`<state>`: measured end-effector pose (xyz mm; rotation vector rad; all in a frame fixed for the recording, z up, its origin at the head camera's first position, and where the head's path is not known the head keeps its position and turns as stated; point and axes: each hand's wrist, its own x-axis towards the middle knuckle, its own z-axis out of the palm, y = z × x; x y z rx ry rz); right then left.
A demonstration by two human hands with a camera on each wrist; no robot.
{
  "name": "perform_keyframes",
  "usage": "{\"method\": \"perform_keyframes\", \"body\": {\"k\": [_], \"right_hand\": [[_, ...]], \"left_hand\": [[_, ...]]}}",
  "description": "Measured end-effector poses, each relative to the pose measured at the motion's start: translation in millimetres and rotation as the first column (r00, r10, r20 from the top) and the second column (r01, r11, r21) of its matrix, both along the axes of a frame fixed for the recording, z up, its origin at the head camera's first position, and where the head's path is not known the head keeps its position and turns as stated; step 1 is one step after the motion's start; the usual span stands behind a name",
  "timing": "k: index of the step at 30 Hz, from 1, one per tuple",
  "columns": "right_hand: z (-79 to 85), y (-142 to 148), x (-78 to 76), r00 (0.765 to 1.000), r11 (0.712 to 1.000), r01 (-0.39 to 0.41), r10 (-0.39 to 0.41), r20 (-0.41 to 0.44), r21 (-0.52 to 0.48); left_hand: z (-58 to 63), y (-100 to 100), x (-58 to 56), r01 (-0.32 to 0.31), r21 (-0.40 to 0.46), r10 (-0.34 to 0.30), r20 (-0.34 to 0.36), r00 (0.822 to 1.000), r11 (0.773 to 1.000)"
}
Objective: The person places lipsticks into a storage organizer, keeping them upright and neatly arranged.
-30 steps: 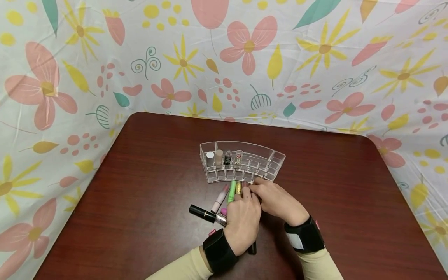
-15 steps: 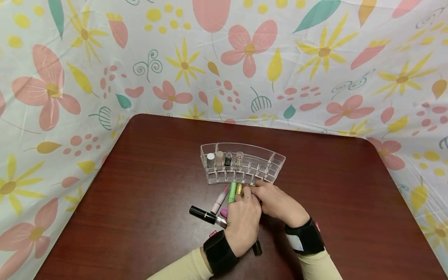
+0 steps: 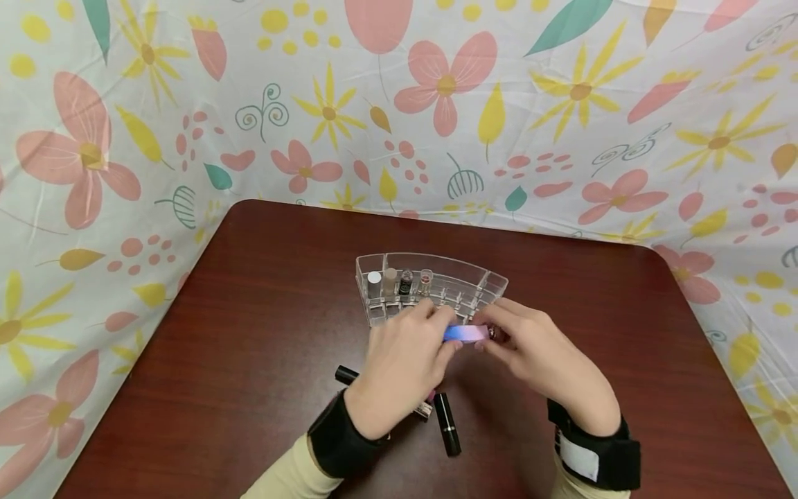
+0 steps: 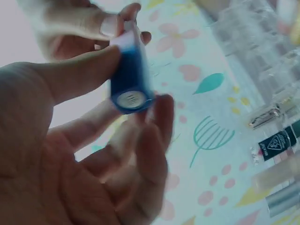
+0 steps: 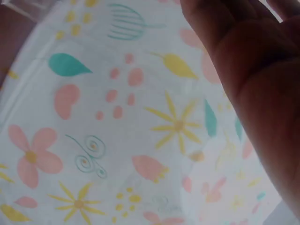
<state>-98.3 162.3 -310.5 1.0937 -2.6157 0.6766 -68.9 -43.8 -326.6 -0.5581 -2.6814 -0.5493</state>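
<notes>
Tube (image 3: pixel 466 333), blue and pink, by the near side of the clear rack (image 3: pixel 449 269)
It lies long-ways from left to right. The left hand (image 3: pixel 402 357) pinches the blue end and the right hand (image 3: pixel 551 357) pinches the pink end, so neither is nearer.

Both arms stretch forward, the left sleeve (image 3: pixel 289 475) slanting up and inward, the right sleeve (image 3: pixel 582 485) visible just below its wrist. A black band wraps each wrist. The left grip (image 3: pixel 399 364) is turned back-of-hand up, pinching between a nearly straight left thumb (image 4: pixel 82 75) and bent left fingers (image 4: pixel 152 157), the lower ones curled toward the palm. Facing it, the right grip (image 3: pixel 548 353) points inward and pinches too, right thumb (image 4: pixel 89 23) and fingers near the left fingertips.
</notes>
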Motion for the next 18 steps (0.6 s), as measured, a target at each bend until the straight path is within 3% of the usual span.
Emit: {"method": "perform_keyframes", "body": {"k": [2, 4, 8, 12, 15, 18], "right_hand": [[9.0, -1.2, 4.4, 1.000, 0.998, 0.009, -0.010, -0.009, -0.057], [17.4, -3.1, 9.0, 1.000, 0.991, 0.007, -0.011, -0.029, -0.132], [33.7, -11.1, 19.0, 0.995, 0.952, -0.025, -0.007, -0.101, -0.306], [46.8, -25.1, 27.5, 0.984, 0.868, -0.078, -0.013, -0.178, -0.490], [52.6, -35.4, 31.9, 0.979, 0.794, -0.130, 0.010, -0.201, -0.593], [54.5, -43.2, 33.2, 0.978, 0.714, -0.194, 0.086, -0.191, -0.672]], "left_hand": [[10.2, -11.2, -3.2, 0.078, 0.122, -0.080, 0.017, 0.997, 0.989], [18.8, -21.3, -6.0, 0.156, 0.230, -0.161, 0.002, 0.987, 0.961], [34.6, -40.2, -6.4, 0.309, 0.382, -0.296, -0.092, 0.951, 0.871], [46.8, -52.1, -2.8, 0.424, 0.471, -0.368, -0.210, 0.906, 0.774], [52.6, -57.3, 0.5, 0.468, 0.497, -0.381, -0.272, 0.884, 0.730], [55.9, -61.1, 2.3, 0.486, 0.528, -0.380, -0.304, 0.874, 0.696]]}}
